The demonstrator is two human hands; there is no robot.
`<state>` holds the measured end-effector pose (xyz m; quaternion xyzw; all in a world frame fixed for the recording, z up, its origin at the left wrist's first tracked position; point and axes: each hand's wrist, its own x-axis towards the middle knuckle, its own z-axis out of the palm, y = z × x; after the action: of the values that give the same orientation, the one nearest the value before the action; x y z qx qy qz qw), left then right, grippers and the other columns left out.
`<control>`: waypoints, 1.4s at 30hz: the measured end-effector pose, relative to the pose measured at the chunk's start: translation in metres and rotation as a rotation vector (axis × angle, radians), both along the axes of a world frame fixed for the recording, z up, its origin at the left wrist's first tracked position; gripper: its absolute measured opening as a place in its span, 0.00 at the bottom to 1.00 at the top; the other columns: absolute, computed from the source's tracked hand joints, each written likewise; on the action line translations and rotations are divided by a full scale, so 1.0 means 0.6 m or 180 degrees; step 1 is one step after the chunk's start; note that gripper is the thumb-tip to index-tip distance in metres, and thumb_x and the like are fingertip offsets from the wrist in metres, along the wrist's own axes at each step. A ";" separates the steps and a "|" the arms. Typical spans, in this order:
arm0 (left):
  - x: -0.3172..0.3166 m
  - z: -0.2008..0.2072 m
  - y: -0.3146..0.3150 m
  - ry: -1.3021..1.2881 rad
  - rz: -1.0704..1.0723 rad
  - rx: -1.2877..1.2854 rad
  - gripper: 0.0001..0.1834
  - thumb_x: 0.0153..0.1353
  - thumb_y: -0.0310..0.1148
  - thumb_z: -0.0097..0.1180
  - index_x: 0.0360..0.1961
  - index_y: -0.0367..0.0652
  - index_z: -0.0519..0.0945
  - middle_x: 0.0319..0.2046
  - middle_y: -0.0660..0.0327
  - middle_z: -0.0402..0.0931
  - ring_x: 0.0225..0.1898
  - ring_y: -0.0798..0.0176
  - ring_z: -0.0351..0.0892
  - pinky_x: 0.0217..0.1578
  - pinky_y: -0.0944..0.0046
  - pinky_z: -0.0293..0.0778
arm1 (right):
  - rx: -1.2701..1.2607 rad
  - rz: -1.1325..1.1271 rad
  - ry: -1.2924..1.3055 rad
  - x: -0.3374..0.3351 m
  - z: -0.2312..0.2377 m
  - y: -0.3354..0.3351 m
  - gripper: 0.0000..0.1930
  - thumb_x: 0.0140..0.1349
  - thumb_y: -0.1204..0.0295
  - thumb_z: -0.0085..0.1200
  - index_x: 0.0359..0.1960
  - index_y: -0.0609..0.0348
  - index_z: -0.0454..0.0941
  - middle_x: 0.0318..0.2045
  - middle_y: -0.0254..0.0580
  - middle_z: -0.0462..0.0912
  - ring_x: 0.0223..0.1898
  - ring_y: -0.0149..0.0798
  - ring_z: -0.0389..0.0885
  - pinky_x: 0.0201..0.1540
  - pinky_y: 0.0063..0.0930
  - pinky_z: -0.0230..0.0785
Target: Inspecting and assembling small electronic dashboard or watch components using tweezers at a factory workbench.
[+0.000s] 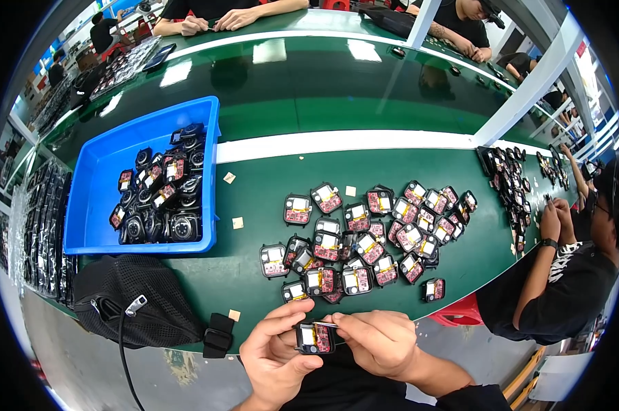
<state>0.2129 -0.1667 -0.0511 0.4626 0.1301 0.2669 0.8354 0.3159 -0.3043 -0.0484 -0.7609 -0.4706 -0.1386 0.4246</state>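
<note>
Left hand [275, 353] and right hand [381, 339] are shown raised at the near edge of a green table [254, 171]. An open black case [316, 338], with white, yellow and red parts exposed, is gripped between the left thumb and fingers. A slender pale object [327, 325] is pinched by the right thumb and fingers along the far edge of this case. Similar open cases [327, 245] are clustered just beyond. Further black cases [185, 227] are heaped in a blue tray [90, 198], far left; nearer, a black mesh bag [141, 301] is seen. Pale lettering is borne by a co-worker's dark shirt [583, 281], right; any markings on the cases are too small to be read.
</note>
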 end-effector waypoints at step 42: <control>-0.009 -0.010 0.057 0.0192 -0.0377 0.0732 0.39 0.58 0.42 0.74 0.61 0.24 0.72 0.59 0.43 0.71 0.57 0.49 0.81 0.58 0.53 0.78 | 0.0491 0.0827 0.1473 -0.009 -0.007 0.020 0.24 0.51 0.67 0.78 0.41 0.59 0.74 0.51 0.52 0.85 0.28 0.36 0.86 0.25 0.24 0.77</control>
<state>0.2074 -0.1326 -0.0570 0.5699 0.0962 0.2162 0.7869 0.3107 -0.2921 -0.0527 -0.6711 -0.4429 0.0591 0.5917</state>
